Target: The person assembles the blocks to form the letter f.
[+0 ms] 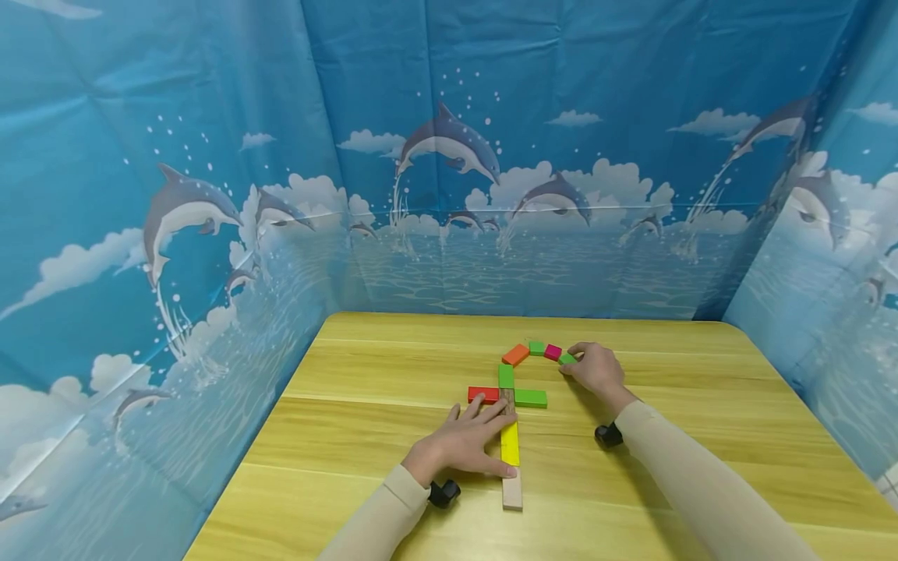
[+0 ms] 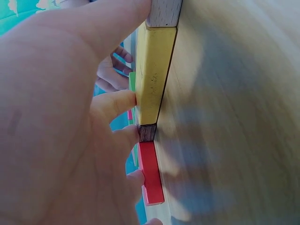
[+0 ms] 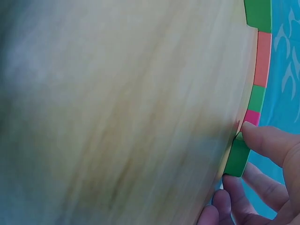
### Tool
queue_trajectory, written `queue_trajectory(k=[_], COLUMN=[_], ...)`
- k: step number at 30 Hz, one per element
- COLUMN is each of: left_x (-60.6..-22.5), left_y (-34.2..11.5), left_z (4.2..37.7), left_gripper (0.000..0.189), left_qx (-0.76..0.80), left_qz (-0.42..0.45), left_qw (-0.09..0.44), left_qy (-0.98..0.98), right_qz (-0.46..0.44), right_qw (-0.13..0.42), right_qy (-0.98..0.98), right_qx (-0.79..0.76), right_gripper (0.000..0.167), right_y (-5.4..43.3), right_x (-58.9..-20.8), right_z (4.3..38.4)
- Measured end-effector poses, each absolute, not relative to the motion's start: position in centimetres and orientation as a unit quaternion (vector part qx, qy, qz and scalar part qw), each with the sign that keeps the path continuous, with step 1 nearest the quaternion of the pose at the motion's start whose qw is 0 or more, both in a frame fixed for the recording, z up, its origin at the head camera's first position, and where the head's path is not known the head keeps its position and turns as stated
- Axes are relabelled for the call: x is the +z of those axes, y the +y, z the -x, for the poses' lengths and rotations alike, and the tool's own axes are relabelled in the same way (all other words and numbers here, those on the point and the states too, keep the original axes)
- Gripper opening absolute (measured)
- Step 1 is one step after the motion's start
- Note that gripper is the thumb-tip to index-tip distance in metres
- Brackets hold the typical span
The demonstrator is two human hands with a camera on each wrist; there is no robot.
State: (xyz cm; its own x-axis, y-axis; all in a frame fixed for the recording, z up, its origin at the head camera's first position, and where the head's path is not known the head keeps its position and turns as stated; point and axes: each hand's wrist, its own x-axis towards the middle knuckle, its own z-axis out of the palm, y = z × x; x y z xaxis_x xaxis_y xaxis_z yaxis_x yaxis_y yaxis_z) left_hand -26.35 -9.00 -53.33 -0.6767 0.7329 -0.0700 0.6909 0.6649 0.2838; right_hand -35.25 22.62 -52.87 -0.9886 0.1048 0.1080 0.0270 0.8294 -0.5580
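Note:
Wooden blocks lie on the table in a cross-like line with a curved hook at its far end. My right hand [image 1: 598, 368] pinches a green block [image 3: 237, 155] between thumb and fingers, at the hook's right end beside a pink block [image 1: 553, 352]. My left hand [image 1: 466, 442] spreads over the line with straight fingers. Its thumb rests at the join of the yellow block [image 1: 510, 446] and the pale wood block [image 1: 512, 492]. The other fingertips touch the yellow block, the dark brown block [image 2: 147, 132] and the red block [image 2: 151, 173].
A green block [image 1: 530, 399] forms the right arm of the cross. Another green block [image 1: 506, 375], an orange block [image 1: 516, 355] and a small green block [image 1: 536, 348] curve up the hook. The wooden table [image 1: 351, 405] meets a blue dolphin-print curtain [image 1: 449, 257] behind.

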Motion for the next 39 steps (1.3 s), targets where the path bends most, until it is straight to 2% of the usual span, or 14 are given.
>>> queue_trajectory(k=[21, 30, 39], left_x=[-53.4, -53.2, -51.4], left_y=[-8.8, -9.3, -10.0], left_z=[26.4, 26.7, 27.1], left_gripper=[0.094, 0.095, 0.074], left_qx=[0.111, 0.119, 0.152], left_qz=[-0.405, -0.414, -0.36], left_qw=[0.085, 0.03, -0.07], left_qy=[0.903, 0.902, 0.918], right_qz=[0.043, 0.031, -0.025], right_qw=[0.068, 0.068, 0.099], right_qy=[-0.955, -0.954, -0.952], right_qx=[0.284, 0.29, 0.289], right_gripper=[0.054, 0.065, 0.06], right_y=[22.7, 22.5, 22.5], right_x=[-52.9, -52.6, -50.4], right_z=[35.0, 34.8, 33.2])
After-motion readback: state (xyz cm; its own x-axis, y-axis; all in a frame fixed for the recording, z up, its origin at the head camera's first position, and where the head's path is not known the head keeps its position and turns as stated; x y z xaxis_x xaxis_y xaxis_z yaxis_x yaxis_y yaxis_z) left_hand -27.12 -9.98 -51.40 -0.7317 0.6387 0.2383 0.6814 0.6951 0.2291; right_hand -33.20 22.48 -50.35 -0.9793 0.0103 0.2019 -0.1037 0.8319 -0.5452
